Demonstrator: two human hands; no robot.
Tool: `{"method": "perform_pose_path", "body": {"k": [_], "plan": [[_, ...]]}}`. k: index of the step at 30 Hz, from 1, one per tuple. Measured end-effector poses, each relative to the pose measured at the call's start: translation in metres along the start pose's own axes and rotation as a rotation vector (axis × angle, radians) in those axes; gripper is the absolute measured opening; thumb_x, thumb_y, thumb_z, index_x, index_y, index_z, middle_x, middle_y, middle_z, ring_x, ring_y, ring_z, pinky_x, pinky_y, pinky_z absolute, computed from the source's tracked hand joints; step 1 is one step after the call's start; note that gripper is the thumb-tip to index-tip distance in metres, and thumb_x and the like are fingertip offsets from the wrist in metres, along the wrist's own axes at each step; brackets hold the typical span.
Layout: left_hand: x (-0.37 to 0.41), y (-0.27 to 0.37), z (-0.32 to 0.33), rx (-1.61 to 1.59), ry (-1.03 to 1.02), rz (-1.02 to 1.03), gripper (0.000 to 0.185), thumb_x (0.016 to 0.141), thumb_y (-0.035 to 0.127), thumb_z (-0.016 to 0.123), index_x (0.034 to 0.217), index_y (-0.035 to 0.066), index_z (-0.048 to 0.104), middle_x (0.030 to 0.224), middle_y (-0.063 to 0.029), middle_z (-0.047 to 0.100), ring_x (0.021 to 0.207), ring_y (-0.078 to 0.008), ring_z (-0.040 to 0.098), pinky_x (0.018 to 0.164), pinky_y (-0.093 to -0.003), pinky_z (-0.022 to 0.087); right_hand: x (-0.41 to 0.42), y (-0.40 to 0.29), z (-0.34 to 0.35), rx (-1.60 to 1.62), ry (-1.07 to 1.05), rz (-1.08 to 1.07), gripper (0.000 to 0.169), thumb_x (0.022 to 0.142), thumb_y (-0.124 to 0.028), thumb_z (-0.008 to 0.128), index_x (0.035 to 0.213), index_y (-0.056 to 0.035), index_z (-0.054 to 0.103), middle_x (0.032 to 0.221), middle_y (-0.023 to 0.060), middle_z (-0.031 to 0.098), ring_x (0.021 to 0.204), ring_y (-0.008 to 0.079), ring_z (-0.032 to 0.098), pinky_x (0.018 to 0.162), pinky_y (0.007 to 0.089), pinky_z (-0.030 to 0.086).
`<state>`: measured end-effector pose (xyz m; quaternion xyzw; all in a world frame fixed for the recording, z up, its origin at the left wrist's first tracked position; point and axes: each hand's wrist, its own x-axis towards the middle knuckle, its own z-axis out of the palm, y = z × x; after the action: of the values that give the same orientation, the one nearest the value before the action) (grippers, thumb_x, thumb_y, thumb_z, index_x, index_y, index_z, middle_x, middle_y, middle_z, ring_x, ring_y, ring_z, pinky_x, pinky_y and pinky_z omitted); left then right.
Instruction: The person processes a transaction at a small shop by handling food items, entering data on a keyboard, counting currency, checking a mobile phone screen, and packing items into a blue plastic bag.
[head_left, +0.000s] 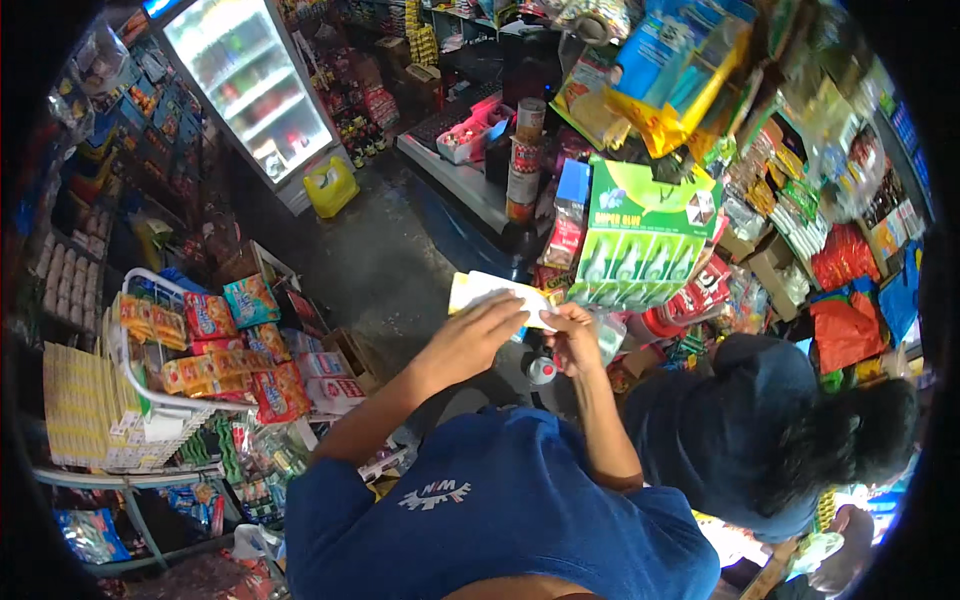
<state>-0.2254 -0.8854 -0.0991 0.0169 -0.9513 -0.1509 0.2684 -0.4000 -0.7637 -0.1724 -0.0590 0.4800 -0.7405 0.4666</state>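
A flat white-and-yellow packet (480, 289) is held in front of my chest. My left hand (474, 341) lies across its near side with the fingers together; the thumb is hidden. At the packet's right corner my right hand (576, 339) pinches it between thumb and fingers. Below my right hand shows a round grey-white top with a red spot (541, 370), perhaps a bottle. Just beyond that hand hangs a green super glue display card (646, 232) with several tubes. Red sachets (564, 238) hang beside the card.
A person in dark clothing (720, 427) is close on my right. On my left, a white wire basket (129, 352) holds snack packets. Ahead are a lit glass-door fridge (251, 94), a yellow plastic bag (330, 186) on the floor, and a counter (450, 176) with stacked cans (523, 161).
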Motion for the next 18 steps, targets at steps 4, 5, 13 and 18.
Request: {"method": "perform_pose_path", "body": {"k": [4, 5, 13, 18], "plan": [[0.023, -0.095, 0.038, 0.015, -0.045, 0.148, 0.037, 0.075, 0.000, 0.058, 0.112, 0.002, 0.061, 0.118, -0.0123, 0.061, 0.112, -0.0282, 0.060, 0.095, -0.0374, 0.050, 0.049, 0.012, 0.027, 0.169, 0.005, 0.062, 0.008, 0.086, -0.003, 0.068, 0.085, -0.0080, 0.061, 0.072, 0.0044, 0.066, 0.055, 0.0107, 0.061, 0.047, 0.0218, 0.050], [0.031, -0.118, 0.042, 0.002, -0.050, 0.175, 0.037, 0.075, 0.000, 0.058, 0.112, 0.002, 0.061, 0.118, -0.0123, 0.061, 0.112, -0.0282, 0.060, 0.095, -0.0374, 0.050, 0.061, 0.024, 0.028, 0.209, -0.036, 0.009, 0.004, 0.090, -0.009, 0.065, 0.092, -0.0066, 0.061, 0.078, 0.0053, 0.067, 0.061, 0.0120, 0.063, 0.053, 0.0231, 0.053], [0.117, -0.356, 0.105, 0.122, -0.471, 0.014, 0.024, 0.083, 0.003, 0.050, 0.101, 0.007, 0.066, 0.102, -0.0132, 0.068, 0.096, -0.0349, 0.066, 0.082, -0.0480, 0.053, 0.108, 0.107, 0.028, -0.075, 0.096, 0.120, 0.016, 0.094, -0.023, 0.064, 0.100, -0.0082, 0.062, 0.088, 0.0000, 0.063, 0.073, 0.0091, 0.059, 0.066, 0.0240, 0.050], [0.162, -0.440, 0.160, 0.106, -0.650, 0.085, 0.024, 0.087, 0.004, 0.047, 0.102, 0.007, 0.066, 0.102, -0.0151, 0.067, 0.095, -0.0338, 0.067, 0.082, -0.0486, 0.053, 0.104, 0.142, 0.063, 0.037, 0.374, 0.122, 0.012, 0.096, -0.023, 0.060, 0.098, -0.0108, 0.061, 0.088, 0.0005, 0.064, 0.076, 0.0110, 0.060, 0.069, 0.0258, 0.049]]}}
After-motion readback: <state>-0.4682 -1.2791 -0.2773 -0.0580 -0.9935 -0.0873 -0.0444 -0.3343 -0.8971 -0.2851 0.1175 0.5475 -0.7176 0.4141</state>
